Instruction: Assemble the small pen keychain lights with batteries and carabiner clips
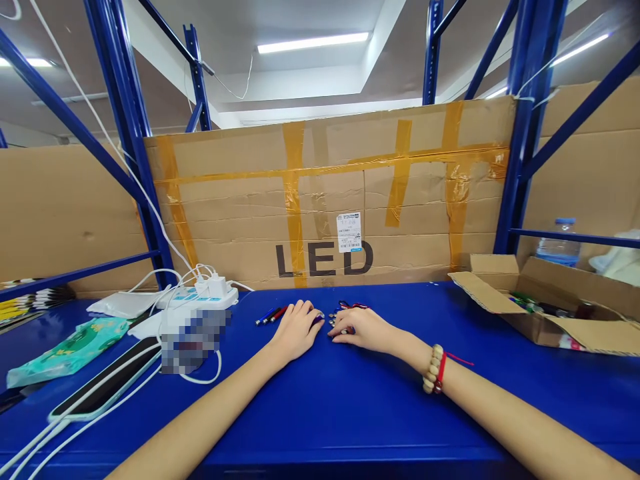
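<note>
Both hands flat on the blue surface [350,407]: left hand [296,331] covers a small pen-like piece, right hand [361,329] touches scattered bits just beside; neither grip visibly clenched.

Blue steel shelving uprights [129,127], taped cardboard backing [330,200] marked LED, blue worktop [350,400], fluorescent ceiling tubes [313,43] lit.

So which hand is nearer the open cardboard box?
Right. The right hand lies mid-table, with bare blue table between it and the cardboard box at the far right; the left hand lies farther left.
</note>
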`<state>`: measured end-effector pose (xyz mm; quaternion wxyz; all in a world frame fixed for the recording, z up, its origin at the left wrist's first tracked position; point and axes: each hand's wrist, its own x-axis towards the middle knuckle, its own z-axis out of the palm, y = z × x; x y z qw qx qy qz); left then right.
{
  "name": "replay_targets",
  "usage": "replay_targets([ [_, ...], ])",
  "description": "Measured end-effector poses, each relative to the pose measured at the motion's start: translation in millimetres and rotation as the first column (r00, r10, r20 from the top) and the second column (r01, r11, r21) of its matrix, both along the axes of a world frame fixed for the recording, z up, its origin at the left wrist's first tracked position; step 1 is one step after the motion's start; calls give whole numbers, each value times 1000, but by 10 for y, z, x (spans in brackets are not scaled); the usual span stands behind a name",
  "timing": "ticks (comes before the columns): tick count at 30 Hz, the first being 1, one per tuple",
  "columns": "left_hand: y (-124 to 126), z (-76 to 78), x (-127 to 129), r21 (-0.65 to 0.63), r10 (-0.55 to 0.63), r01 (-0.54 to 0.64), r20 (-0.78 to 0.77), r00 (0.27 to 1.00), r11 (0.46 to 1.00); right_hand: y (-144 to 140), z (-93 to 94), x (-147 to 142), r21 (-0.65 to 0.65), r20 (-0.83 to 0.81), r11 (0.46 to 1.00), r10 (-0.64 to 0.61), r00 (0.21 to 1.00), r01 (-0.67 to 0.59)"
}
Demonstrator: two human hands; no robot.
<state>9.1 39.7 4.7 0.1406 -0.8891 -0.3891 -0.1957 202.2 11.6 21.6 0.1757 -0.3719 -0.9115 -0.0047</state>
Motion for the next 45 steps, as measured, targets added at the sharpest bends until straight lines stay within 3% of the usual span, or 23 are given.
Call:
replay_targets([
  [8, -54, 35, 33, -54, 20, -18, 33, 999, 998, 42, -76, -63, 48, 1, 986, -162, 987, 161],
  [14, -57, 26, 19, -115, 25, -12, 114, 993, 993, 30, -89, -73, 71, -67, 979, -186, 980, 190],
  [20, -69, 25, 18, -92, -36, 43, 83, 996, 995, -4, -21, -104, 169, -435, 969, -90, 896, 179],
  [23, -81, 13, 25, -55, -69, 73, 67, 995, 996, -28, -24, -141, 153, -538, 980, -26, 843, 128],
  [36, -35, -72, 13, -26, -130, 134, 119, 984, 991, -50, -14, -197, 1, -684, 998, -39, 728, 55],
  [45, -53, -71, 22, -11, -119, 121, 109, 987, 993, -61, -1, -185, 59, -695, 998, 38, 718, 4],
])
